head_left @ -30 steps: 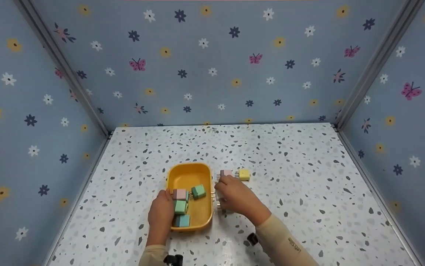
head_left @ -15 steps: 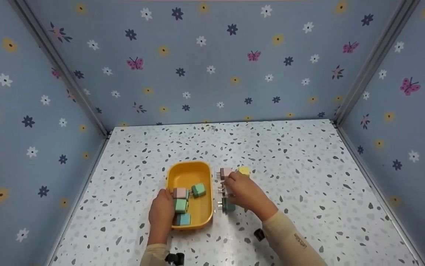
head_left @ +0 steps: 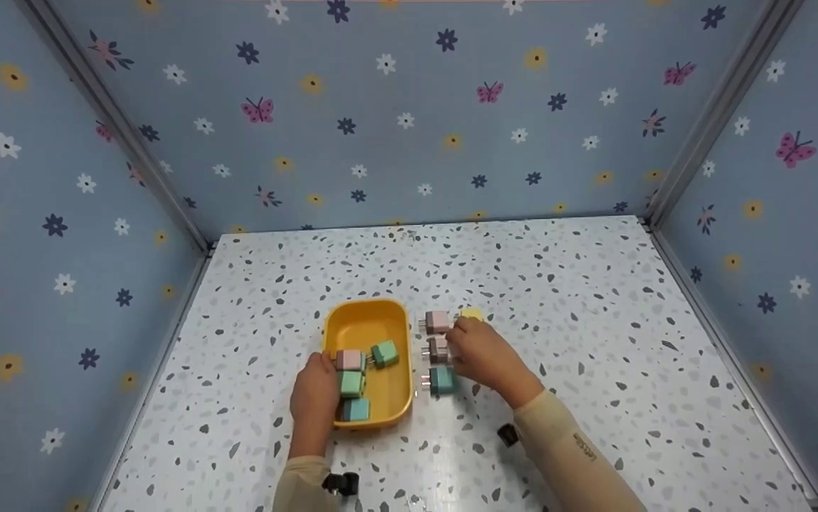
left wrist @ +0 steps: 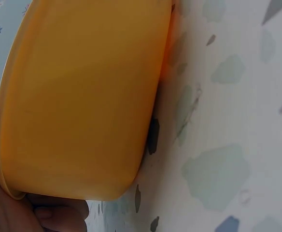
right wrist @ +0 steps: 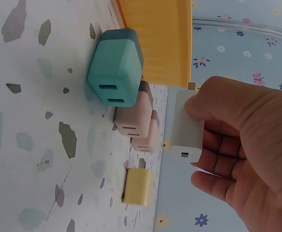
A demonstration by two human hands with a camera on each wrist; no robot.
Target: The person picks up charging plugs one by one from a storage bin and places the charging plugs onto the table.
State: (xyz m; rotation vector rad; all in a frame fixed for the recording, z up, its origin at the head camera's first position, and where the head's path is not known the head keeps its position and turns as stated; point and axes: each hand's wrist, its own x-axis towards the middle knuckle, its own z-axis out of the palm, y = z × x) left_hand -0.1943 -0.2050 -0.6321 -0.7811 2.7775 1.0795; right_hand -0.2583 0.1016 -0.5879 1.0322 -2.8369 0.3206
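My left hand (head_left: 315, 392) grips the left rim of the yellow plastic bin (head_left: 396, 409), fingers curled against its outside in the left wrist view. Inside sit several USB chargers, among them a pink one (head_left: 348, 360), a green one (head_left: 352, 385), a blue one (head_left: 357, 409) and another green one (head_left: 385, 353). My right hand (right wrist: 242, 130) pinches a white USB charger (right wrist: 185, 128) between thumb and fingers; the head view hides it. Below that hand, a teal charger (head_left: 442, 381) and two pink ones (head_left: 437, 322) lie in a column, prongs toward the bin.
A yellow charger (right wrist: 137, 187) lies behind my right hand, beside the farther pink one. The speckled white table (head_left: 558, 284) is enclosed by blue flowered panels (head_left: 409, 156) at the back and both sides.
My right hand has moved right, away from the bin, uncovering the teal charger and the nearer pink one. My left hand has stayed on the bin rim.
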